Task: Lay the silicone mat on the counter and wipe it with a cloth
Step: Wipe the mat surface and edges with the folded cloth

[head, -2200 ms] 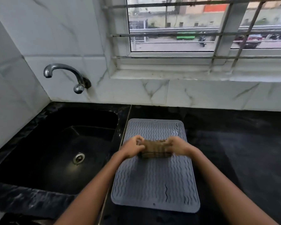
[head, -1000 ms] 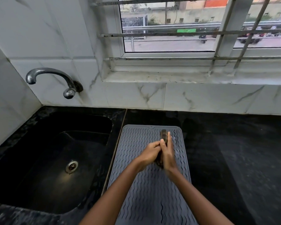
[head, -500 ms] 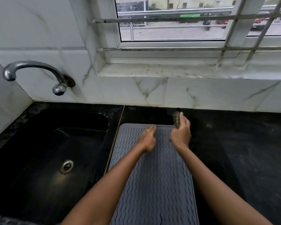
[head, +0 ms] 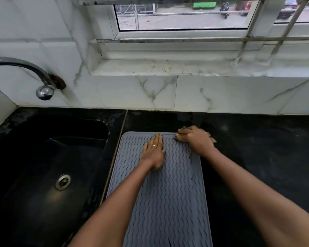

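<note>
We see the mat lying flat on the black counter, long side running away from us, left edge just beside the sink rim. Grey, wavy ribs, far edge near the marble backsplash but not touching it.

Our left hand lies flat on the mat near its far edge, palm down, fingers straight and together, holding nothing. There is a ring on one finger.

Our right hand is at the mat's far right corner, half on the mat and half over the counter. Its fingers are curled down and bunched. This part is motion-blurred. A dark bit shows under the fingertips, likely the cloth, but we see too little to be sure. We can't tell whether the hand is gripping it or just pressing it down.

Both forearms come in from the bottom edge, bare, left one crossing the mat and right one over the counter.

The tap is on the left wall above the sink, spout running out of view to the left. The drain is visible in the basin. The window with bars sits above the sill.
</note>
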Tool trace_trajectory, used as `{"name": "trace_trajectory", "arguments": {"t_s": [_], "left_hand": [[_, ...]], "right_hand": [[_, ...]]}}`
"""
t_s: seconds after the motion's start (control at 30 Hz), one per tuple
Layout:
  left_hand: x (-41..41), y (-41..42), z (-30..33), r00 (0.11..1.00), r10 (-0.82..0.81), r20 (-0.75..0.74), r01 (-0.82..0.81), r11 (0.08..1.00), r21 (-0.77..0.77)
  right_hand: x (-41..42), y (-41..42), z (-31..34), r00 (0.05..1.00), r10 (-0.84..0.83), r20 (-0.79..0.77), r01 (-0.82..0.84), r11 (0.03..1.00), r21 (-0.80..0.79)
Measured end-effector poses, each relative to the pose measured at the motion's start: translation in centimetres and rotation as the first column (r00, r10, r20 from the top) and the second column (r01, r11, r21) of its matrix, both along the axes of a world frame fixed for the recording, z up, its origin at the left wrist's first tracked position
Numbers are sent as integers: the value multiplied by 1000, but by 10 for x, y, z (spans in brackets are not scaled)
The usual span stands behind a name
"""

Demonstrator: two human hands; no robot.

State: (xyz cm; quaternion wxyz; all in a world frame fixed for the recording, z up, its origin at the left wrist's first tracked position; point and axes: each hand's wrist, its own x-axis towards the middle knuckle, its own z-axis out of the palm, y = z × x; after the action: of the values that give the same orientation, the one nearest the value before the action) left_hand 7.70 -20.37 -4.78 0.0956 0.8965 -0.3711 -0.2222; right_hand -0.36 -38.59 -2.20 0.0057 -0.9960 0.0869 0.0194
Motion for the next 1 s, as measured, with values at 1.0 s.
{"name": "trace_trajectory", "arguments": {"t_s": [1.0], "left_hand": [[-24,-10,-1,937,-160,312,242,938,-246]], "right_hand": [[-31,-29,47,688,-715,121,486,579,655]]}}
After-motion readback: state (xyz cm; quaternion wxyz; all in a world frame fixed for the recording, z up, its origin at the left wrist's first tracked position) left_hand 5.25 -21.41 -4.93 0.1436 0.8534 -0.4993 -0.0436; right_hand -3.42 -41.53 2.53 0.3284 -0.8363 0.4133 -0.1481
